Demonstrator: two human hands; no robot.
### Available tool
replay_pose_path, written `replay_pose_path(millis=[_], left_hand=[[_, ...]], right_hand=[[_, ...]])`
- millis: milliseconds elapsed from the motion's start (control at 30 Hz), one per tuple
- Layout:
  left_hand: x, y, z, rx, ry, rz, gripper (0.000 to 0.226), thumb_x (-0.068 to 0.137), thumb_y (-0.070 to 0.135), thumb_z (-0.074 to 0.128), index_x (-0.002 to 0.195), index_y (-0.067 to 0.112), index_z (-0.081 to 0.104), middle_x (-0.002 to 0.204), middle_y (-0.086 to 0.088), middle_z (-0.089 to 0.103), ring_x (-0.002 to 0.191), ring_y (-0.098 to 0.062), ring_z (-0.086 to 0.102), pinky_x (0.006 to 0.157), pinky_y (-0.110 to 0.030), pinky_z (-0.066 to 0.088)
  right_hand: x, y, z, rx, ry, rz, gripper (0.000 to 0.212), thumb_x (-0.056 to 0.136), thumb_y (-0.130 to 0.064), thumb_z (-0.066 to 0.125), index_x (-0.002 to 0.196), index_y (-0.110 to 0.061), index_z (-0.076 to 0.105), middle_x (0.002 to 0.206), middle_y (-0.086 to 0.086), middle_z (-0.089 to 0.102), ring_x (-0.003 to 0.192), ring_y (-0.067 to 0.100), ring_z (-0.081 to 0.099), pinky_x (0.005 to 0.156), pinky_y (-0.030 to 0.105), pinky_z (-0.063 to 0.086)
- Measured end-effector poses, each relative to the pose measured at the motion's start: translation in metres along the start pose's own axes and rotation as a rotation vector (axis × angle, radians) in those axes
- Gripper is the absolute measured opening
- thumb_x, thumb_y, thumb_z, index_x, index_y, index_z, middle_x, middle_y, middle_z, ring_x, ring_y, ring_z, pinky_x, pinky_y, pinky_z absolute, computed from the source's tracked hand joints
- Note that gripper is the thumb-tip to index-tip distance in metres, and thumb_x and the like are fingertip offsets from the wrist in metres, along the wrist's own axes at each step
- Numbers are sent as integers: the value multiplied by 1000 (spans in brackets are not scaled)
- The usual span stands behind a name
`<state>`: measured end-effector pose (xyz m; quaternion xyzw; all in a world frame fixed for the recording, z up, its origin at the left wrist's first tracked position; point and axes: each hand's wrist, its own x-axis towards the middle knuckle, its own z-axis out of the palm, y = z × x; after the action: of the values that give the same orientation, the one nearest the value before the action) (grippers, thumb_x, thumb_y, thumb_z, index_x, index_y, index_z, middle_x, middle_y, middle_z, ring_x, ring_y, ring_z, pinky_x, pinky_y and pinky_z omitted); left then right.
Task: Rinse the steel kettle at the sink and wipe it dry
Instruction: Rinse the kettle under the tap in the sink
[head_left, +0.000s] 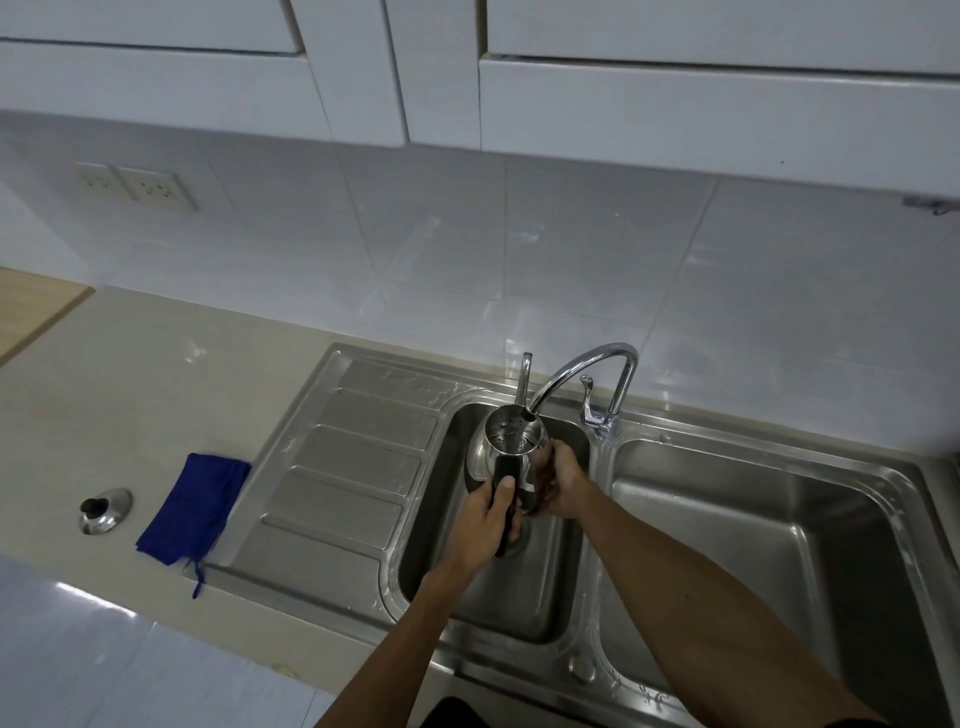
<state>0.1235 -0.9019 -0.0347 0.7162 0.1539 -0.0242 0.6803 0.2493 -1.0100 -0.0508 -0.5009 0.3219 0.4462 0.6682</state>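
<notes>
Steel sink (519, 613); both hands around shiny round kettle (506, 441), possibly water-filled.

The left hand (485, 525) covered most of the kettle's black handle (504, 475). The right hand (558, 480) hid the kettle's (506, 441) right flank. The frame's right edge cut off the sink (779, 545).

**Steel, tile and cloth around the grip**

The kettle (511, 441) is mirror-polished steel with a dark matt handle (504, 480). Over it curves a glossy chrome faucet (587, 366). Below it the sink (753, 519) is brushed, satin steel, wet in places. Far to the left lie a soft blue cloth (195, 506) and a shiny steel lid (105, 510) on the smooth beige countertop (130, 389). Behind, the wall tiles (571, 260) look glossy.
</notes>
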Motion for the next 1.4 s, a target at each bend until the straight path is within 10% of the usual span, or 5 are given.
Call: replay_pose_path(millis=[533, 900, 1067, 1400], left_hand=[[5, 0, 1, 5, -6, 10, 37, 107, 33, 40, 85, 9, 57, 63, -6, 56, 57, -24, 54, 59, -36, 48], [6, 1, 8, -68, 99, -10, 38, 105, 35, 43, 84, 9, 59, 59, -6, 51, 49, -18, 46, 51, -34, 39], [12, -11, 23, -46, 314, 32, 36, 92, 52, 50, 86, 23, 71, 78, -25, 68, 72, -46, 65, 68, -56, 57], [20, -16, 33, -94, 485, 88, 32, 94, 36, 50, 65, 31, 65, 51, 11, 56, 49, -11, 50, 51, -28, 40]], right_hand=[[6, -5, -2, 1, 25, -11, 57, 91, -60, 38, 83, -10, 64, 93, 13, 61, 90, 28, 55, 98, 44, 43], [4, -4, -3, 8, -31, -7, 57, 94, -54, 37, 96, -5, 66, 100, 18, 65, 93, 34, 58, 85, 48, 46], [1, 2, -3, 49, -23, 10, 56, 94, -52, 36, 96, -3, 64, 100, 19, 64, 93, 35, 57, 92, 51, 43], [14, -13, -24, -166, 9, -78, 56, 99, -58, 29, 106, -12, 61, 111, 14, 65, 110, 36, 61, 104, 54, 40]])
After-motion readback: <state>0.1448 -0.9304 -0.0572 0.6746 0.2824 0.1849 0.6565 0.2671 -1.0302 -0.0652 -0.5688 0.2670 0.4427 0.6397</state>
